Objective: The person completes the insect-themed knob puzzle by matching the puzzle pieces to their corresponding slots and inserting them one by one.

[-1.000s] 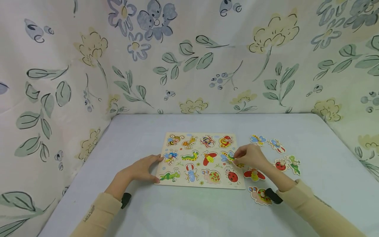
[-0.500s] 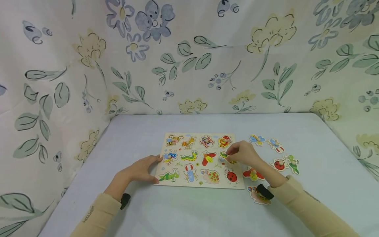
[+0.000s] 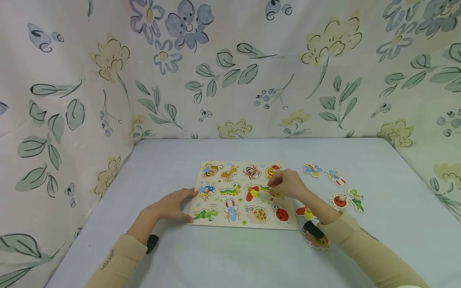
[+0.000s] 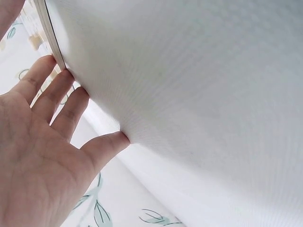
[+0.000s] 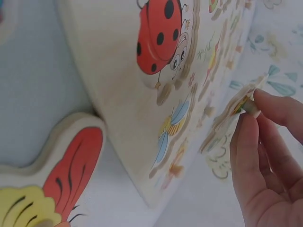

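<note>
A wooden peg puzzle board (image 3: 223,224) with insect pictures lies flat on the table. My right hand (image 3: 288,186) pinches the small knob of a caterpillar puzzle piece (image 3: 264,188) between thumb and fingertips, over the right part of the board. In the right wrist view the piece (image 5: 229,116) is tilted and raised above the board. My left hand (image 3: 171,206) is at the board's left side, its fingers spread. Seen from the left wrist, several fingertips touch the board's edge (image 4: 51,38), and the thumb rests lower down. Pieces with knobs sit in the board's top row.
Right of the board lie loose pieces: a bee (image 3: 312,170), a stag beetle (image 3: 335,177), a ladybug (image 3: 340,201), a grasshopper (image 3: 356,200), a red-winged insect (image 3: 305,212) and a snail (image 3: 318,240) partly behind the wrist strap. A floral curtain (image 3: 230,100) hangs behind the table.
My right hand has moved left over the board with the caterpillar piece, from the bee picture toward the red-winged insect picture. The left hand stays at the board's edge.
</note>
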`<move>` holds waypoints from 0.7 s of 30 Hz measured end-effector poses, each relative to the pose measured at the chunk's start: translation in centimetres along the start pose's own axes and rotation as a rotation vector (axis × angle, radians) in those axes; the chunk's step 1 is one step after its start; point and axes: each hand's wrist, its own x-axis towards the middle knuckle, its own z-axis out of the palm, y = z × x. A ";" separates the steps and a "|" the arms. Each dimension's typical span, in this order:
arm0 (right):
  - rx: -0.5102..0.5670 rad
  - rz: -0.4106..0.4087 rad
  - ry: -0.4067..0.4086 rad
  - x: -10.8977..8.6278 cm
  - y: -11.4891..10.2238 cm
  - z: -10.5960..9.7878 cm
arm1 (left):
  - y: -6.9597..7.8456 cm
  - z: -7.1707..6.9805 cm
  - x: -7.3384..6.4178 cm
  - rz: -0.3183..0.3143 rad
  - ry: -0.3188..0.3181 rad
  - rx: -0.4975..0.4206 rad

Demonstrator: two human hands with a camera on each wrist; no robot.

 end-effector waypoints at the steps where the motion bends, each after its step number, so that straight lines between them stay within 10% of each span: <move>1: 0.000 0.000 -0.001 0.1 -0.1 0.1 | 0.0 0.0 0.0 0.000 -0.001 0.001; 21: 0.082 -0.096 -0.009 1.1 -1.5 2.3 | 0.1 0.0 0.0 -0.007 -0.003 0.008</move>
